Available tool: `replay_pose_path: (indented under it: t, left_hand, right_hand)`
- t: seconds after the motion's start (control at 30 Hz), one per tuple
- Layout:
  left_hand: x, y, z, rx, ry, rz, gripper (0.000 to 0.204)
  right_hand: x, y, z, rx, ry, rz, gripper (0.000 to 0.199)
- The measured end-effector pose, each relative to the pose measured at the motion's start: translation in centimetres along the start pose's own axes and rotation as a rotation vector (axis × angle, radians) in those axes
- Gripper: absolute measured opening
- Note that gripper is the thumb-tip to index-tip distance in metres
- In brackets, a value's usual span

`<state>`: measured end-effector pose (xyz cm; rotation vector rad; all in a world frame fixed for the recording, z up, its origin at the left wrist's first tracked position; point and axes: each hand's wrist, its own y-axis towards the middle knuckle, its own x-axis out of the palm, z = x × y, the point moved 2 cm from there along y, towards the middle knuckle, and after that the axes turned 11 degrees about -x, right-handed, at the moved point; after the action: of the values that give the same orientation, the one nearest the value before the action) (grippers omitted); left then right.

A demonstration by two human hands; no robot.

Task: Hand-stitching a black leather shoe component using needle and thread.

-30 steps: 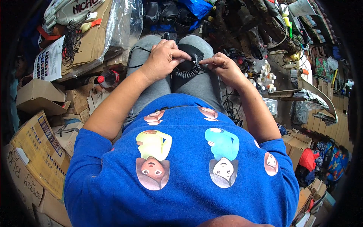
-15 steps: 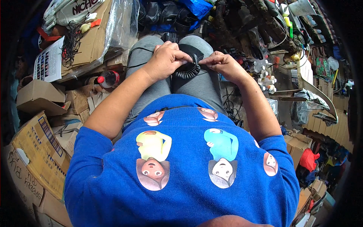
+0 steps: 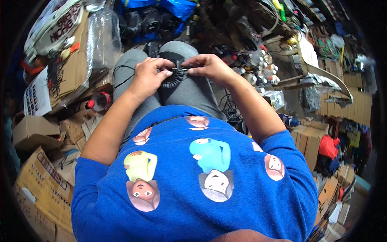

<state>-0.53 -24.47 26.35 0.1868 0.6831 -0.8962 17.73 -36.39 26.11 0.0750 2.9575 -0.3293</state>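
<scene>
Left hand [image 3: 147,76]: fingers pinched on black coiled cord [image 3: 174,77], steadying it over lap.
Right hand [image 3: 207,66]: fingers pinched on cord's end, just beside left's.

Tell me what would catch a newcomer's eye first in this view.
The bright blue cartoon-print shirt fills the lower middle. Above it, over the grey-trousered lap, the left hand and right hand pinch a black coiled cord between them. Cardboard boxes pile up at the left, small metal parts at the upper right.
</scene>
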Motion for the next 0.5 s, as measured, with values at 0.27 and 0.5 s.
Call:
replay_pose_path:
  t: [0.27,0.5]
  left_hand:
    - [0.7,1.3,1.2,-0.067,-0.296,-0.237,0.011]
    - [-2.0,0.5,1.1,0.084,0.156,-0.131,0.010]
  right_hand:
    - [0.5,0.9,-1.4,-0.049,-0.198,0.021,0.009]
    - [-2.0,-0.1,0.2,-0.038,0.133,-0.002,0.016]
